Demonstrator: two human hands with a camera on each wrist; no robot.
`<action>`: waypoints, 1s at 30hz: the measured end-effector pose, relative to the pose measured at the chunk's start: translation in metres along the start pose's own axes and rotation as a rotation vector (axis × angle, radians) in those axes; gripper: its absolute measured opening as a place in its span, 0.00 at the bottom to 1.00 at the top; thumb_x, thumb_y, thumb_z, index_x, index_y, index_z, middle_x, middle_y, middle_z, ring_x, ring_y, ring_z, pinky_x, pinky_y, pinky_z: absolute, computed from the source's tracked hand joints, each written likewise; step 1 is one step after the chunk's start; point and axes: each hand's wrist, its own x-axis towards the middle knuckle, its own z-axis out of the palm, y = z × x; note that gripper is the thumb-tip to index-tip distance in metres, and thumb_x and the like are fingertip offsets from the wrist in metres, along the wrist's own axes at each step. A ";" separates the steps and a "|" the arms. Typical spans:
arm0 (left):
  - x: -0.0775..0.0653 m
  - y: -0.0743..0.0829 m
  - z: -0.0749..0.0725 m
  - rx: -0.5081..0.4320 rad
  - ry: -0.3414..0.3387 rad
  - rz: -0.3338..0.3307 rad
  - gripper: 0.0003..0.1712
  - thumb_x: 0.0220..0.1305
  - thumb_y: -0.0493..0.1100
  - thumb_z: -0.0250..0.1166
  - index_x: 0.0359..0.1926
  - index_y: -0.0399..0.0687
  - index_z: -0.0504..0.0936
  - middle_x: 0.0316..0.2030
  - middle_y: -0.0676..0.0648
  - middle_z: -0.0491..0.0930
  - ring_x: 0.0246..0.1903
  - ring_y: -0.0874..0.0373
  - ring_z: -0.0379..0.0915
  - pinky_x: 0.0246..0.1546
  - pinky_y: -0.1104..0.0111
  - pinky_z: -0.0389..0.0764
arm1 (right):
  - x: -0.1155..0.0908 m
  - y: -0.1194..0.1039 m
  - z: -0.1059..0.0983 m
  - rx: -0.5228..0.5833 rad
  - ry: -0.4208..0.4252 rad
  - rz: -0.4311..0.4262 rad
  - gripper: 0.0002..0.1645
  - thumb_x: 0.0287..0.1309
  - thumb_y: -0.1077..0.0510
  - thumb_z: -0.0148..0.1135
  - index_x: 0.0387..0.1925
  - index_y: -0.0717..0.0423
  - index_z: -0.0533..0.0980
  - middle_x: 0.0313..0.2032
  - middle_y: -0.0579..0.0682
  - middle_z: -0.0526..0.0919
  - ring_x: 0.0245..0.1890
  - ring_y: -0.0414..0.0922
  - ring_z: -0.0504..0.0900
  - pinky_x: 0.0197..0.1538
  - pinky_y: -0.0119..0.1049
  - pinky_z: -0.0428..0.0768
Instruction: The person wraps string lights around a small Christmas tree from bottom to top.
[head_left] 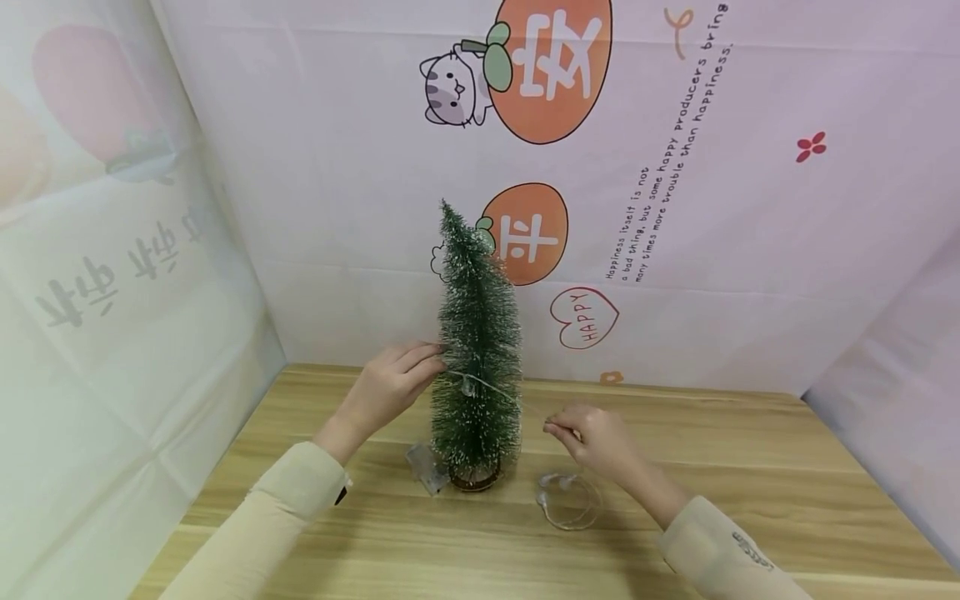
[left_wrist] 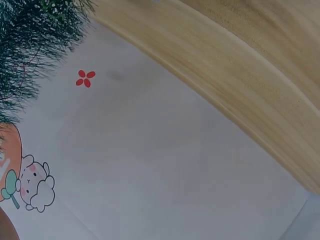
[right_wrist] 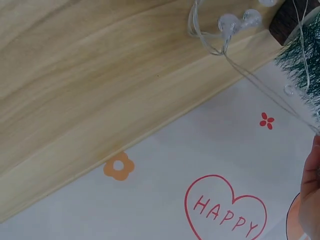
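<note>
A green artificial Christmas tree [head_left: 477, 333] with white-flecked tips stands upright on its round wooden base [head_left: 475, 477]. Across its front runs a thin clear cord of string lights [head_left: 491, 386], with a clear bulb on it. At the tree's left side my left hand [head_left: 397, 379] pinches the cord, its fingertips partly hidden by the bristles. Right of the tree, my right hand [head_left: 596, 437] pinches the cord between thumb and fingers. From there the cord drops to a loose coil with clear bulbs [right_wrist: 229, 24] on the table. The left wrist view shows bristles but hardly any of the hand.
A small clear battery box [head_left: 426, 468] lies left of the tree's base. The wood-grain table [head_left: 360, 517] meets a printed white cloth backdrop [head_left: 360, 208] close behind the tree. Cloth walls also stand at the left and right.
</note>
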 end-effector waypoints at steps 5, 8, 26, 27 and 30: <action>-0.003 0.004 0.002 0.009 -0.015 0.010 0.10 0.52 0.39 0.66 0.38 0.45 0.82 0.42 0.44 0.85 0.39 0.53 0.83 0.40 0.67 0.84 | -0.008 -0.001 0.005 0.062 -0.147 0.041 0.06 0.59 0.58 0.62 0.30 0.52 0.83 0.24 0.41 0.81 0.21 0.27 0.68 0.24 0.22 0.69; -0.006 0.007 0.002 0.008 -0.017 0.009 0.11 0.51 0.39 0.66 0.38 0.45 0.82 0.43 0.44 0.85 0.39 0.53 0.83 0.39 0.68 0.84 | -0.012 -0.001 0.010 0.090 -0.187 0.022 0.07 0.59 0.58 0.61 0.31 0.54 0.84 0.26 0.42 0.83 0.24 0.31 0.74 0.28 0.25 0.74; -0.004 0.008 0.000 0.142 -0.060 0.047 0.25 0.49 0.44 0.68 0.52 0.49 0.80 0.48 0.45 0.81 0.43 0.53 0.79 0.46 0.65 0.82 | -0.012 0.006 0.009 0.050 0.363 -0.076 0.18 0.68 0.55 0.49 0.41 0.63 0.81 0.39 0.56 0.82 0.31 0.45 0.84 0.39 0.22 0.81; -0.003 0.008 0.000 0.144 -0.059 0.046 0.24 0.51 0.44 0.67 0.52 0.49 0.80 0.48 0.45 0.81 0.43 0.53 0.79 0.46 0.65 0.82 | -0.011 0.006 0.009 0.061 0.381 -0.079 0.19 0.68 0.54 0.48 0.41 0.63 0.81 0.39 0.56 0.82 0.32 0.46 0.84 0.41 0.19 0.79; -0.001 0.009 -0.001 0.143 -0.042 0.038 0.19 0.59 0.44 0.60 0.52 0.48 0.80 0.48 0.45 0.81 0.43 0.53 0.79 0.46 0.64 0.82 | -0.008 0.006 0.005 0.062 0.451 -0.078 0.21 0.68 0.53 0.48 0.39 0.65 0.81 0.39 0.58 0.83 0.35 0.51 0.84 0.50 0.14 0.75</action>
